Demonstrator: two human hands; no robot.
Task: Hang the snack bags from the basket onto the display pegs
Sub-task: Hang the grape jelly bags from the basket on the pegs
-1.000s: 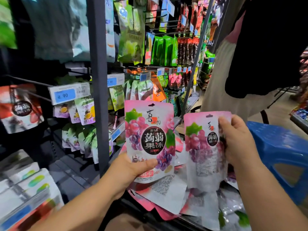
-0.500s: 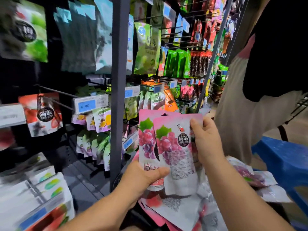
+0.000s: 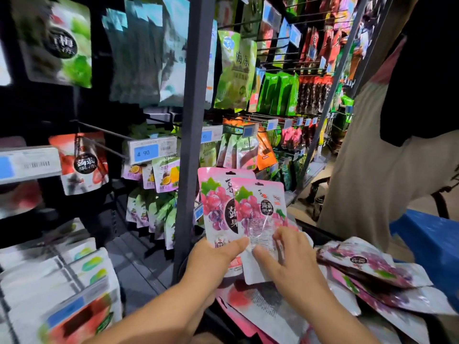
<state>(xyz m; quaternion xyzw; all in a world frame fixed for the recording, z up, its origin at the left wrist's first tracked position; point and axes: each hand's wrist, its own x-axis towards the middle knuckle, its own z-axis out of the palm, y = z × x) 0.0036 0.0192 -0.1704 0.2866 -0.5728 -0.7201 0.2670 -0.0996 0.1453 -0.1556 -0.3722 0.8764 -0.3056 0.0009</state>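
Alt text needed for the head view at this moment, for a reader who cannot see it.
Two bare hands hold two pink grape snack bags upright and overlapping before a rack of hanging snacks: left hand grips the rear bag, right hand touches the front one. More bags lie piled at lower right.

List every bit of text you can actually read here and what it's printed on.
"4 90": blue price tag on a peg.
"蒟蒻": black circle on the front pink grape snack bag.
"梅冻": tall pale green hanging bag.
"梅": black circle on the green-and-white bag, upper left.
Other price tags, barcodes and small print: too blurred.
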